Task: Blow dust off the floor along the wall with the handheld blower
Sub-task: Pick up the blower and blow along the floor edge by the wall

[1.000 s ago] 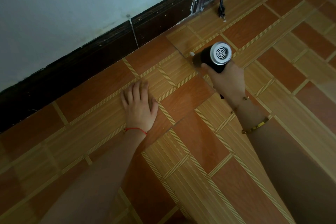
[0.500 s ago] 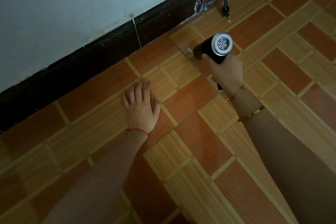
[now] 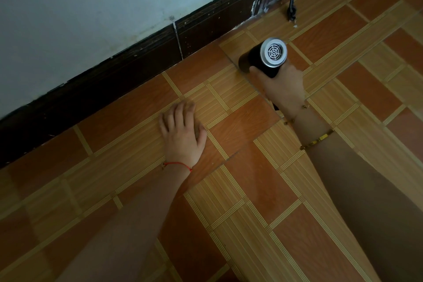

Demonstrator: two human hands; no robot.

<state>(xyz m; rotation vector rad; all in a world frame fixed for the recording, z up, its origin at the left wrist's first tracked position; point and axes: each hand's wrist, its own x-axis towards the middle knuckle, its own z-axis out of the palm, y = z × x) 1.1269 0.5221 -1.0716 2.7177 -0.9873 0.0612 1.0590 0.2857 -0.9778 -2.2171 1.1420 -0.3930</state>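
Fingers (image 3: 256, 71) of the right hand (image 3: 282, 88) are wrapping the cylindrical black blower (image 3: 263, 58), grille-capped; left hand (image 3: 183, 135) is lying flat, uncurled, on the glossy tiled floor (image 3: 240, 201) beside.

We see the right hand (image 3: 282, 86) carry the blower (image 3: 263, 57) toward one o'clock, farther along the dark baseboard (image 3: 137, 71), its nozzle nearer the wall (image 3: 91, 7).

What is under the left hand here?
The left hand lies flat on the tiled floor, fingers straight. Only tile shows around it; anything beneath the palm is covered.
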